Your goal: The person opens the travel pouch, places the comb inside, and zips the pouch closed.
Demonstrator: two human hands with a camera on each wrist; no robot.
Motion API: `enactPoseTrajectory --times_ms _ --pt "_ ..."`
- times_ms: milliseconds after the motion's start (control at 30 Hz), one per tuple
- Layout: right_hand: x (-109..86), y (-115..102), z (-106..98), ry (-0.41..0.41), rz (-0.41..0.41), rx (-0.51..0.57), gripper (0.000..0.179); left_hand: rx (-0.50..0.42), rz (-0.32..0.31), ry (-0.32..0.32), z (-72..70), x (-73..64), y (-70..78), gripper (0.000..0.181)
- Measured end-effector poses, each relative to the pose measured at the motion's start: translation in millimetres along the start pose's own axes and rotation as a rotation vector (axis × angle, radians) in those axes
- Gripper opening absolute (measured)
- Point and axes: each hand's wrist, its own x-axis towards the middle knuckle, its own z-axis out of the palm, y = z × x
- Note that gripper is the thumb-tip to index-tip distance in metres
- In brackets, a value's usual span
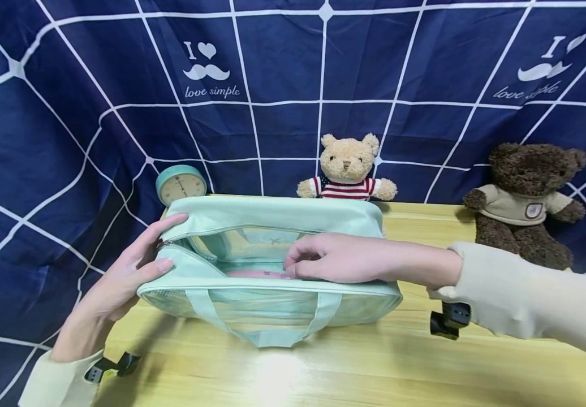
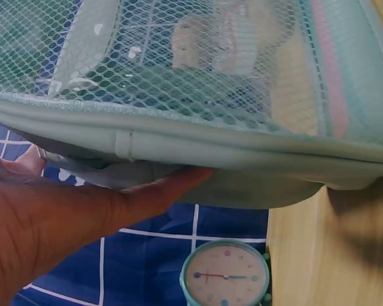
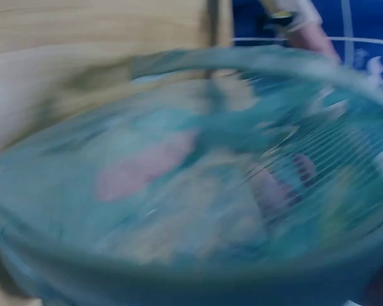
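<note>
A mint-green zip bag with clear and mesh panels stands on the table, its top unzipped. My left hand grips its left end, thumb on the front rim and fingers over the back panel. In the left wrist view the left thumb lies along the bag's end, under the mesh. My right hand reaches into the opening with curled fingers, pinching the end of a pink flat item with small dark prints. The right wrist view is blurred; pink patches show inside the bag.
A round teal clock stands behind the bag's left end. A light teddy bear in a striped top sits behind it, and a dark brown bear sits at the right. Navy checked cloth hangs behind the wooden table.
</note>
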Motion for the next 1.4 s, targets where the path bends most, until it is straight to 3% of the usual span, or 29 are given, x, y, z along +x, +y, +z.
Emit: enactPoseTrajectory --times_ms 200,367,500,633,767,867,1067,1400 --pt "-25.5 -14 1 0.228 -0.164 0.118 0.019 -0.088 0.035 0.029 -4.9 -15.9 -2.7 0.066" --pt "-32.9 -18 5 0.379 -0.185 0.273 0.016 -0.143 -0.006 0.163 -7.3 -26.5 -5.0 0.065" --pt "-31.1 -26 12 0.425 -0.183 0.415 0.017 -0.268 0.018 0.260 -7.7 -29.2 -14.3 0.054" --pt "-24.7 -43 23 0.414 -0.192 0.516 0.020 -0.445 0.050 0.238 -8.0 -31.6 -25.2 0.053" --pt "-11.6 -64 32 0.362 -0.212 0.477 0.026 -0.547 0.063 0.227 -6.0 -31.5 -32.2 0.052" --pt "4.0 -77 39 0.334 -0.228 0.425 0.029 -0.557 0.073 0.268 -2.2 -29.9 -35.5 0.049" --pt "45.0 -106 53 0.358 -0.221 0.285 0.021 -0.565 0.062 0.342 2.8 -28.8 -39.1 0.044" --pt "99.8 -143 58 0.296 -0.041 0.099 0.004 -0.588 0.073 0.367 7.0 -26.0 -40.7 0.043"
